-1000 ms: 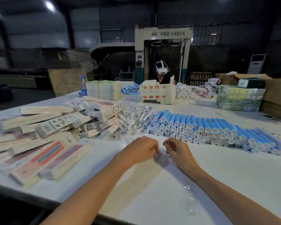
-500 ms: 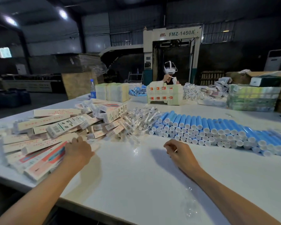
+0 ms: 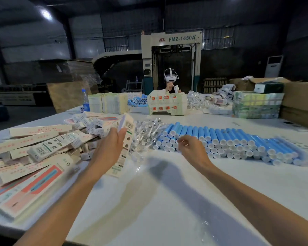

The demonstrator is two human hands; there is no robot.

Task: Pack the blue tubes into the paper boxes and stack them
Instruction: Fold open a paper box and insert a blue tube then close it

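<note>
Gripping a flat paper box (image 3: 127, 139) in the left hand (image 3: 108, 150), lifted off the tabletop (image 3: 167, 201) and tilted nearly upright, barcode end up. Hovering with the right hand (image 3: 191, 148) at the near ends of the blue tubes (image 3: 238, 139), heaped in rows toward the right edge. Curled there, possibly pinching something small, but too blurred to tell. Piled along the left edge: loose paper boxes (image 3: 34, 148). Between both heaps, clear-wrapped packets (image 3: 146, 134).
</note>
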